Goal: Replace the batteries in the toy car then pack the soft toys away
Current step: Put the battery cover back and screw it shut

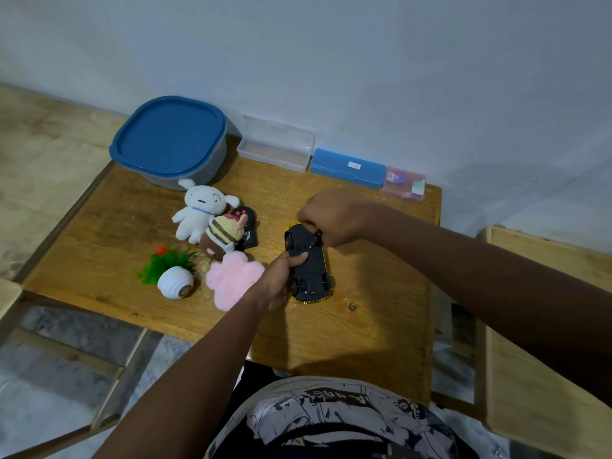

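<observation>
Black plastic faces up on the toy car (308, 264), which lies upside down near the middle of the wooden bench (364, 326), its yellow body showing only along the edges. The left hand (276, 286) grips the car from its left side, thumb pressed on the underside and fingers wrapped beneath. The right hand (331, 217) comes in from the right and is curled over the car's far end, its fingertips pinching at a small part by the far wheel; what exactly it pinches is too small to tell.

Just left of the left hand lies a fluffy pink soft toy (231, 279), partly covered by the wrist. Beyond it, a brown and yellow striped soft toy (222, 238) rests against a black remote control (246, 231), and a white plush dog (198, 213) lies further left and farther back. Near the left edge, a small white pot (175, 282) is tipped on its side, with green plastic leaves (165, 261) and a red flower.

Along the far edge by the wall stand a grey tub with a blue lid (170, 140), closed, then a clear plastic box (276, 147), a blue case (347, 167) and a small pink see-through box (404, 185) in a row to the right. A pale wooden tray (546, 342) sits beside the bench at the right.
</observation>
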Tool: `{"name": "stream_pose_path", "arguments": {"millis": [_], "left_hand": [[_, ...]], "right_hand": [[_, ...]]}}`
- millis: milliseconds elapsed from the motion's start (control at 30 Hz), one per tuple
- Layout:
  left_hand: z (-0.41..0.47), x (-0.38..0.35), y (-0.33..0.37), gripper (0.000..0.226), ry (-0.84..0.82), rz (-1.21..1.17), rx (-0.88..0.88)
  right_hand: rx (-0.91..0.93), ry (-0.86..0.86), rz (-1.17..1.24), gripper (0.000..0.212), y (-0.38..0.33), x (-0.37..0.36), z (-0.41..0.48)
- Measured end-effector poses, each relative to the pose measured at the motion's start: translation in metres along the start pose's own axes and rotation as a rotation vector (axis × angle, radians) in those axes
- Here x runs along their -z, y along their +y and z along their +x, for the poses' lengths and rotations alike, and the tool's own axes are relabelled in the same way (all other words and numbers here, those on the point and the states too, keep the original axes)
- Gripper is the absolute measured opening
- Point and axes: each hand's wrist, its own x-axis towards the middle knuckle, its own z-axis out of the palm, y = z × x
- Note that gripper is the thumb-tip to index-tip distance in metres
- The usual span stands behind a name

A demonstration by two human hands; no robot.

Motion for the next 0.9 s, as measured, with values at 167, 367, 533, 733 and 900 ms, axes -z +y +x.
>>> {"name": "stream_pose_path", "arguments": {"millis": [167,367,533,733,900], "left_hand": [[0.0015,0.0004,0.0,0.04,0.016,-0.01,0.009],[0.0006,-0.0006,0.0021,0.038,0.013,-0.011,0.015],[-0.0011,-0.0015,0.0034,0.041,0.012,0.004,0.007],[-0.002,-0.0013,0.0008,0.041,-0.005,0.012,-0.011],[-0.0019,-0.0019,0.0013,0.039,-0.006,0.003,-0.011]], "right_hand": [[-0.012,0.072,-0.194,0.026,-0.0017,0.0036,-0.0023],[-0.041,0.045,-0.166,0.036,-0.0034,-0.0039,-0.0013],[-0.079,0.044,-0.155,0.036,-0.0089,-0.0045,-0.0057],[-0.02,0.019,-0.118,0.028,-0.0064,-0.0039,-0.004],[-0.002,0.068,-0.216,0.012,-0.0035,0.0033,-0.0024]]}}
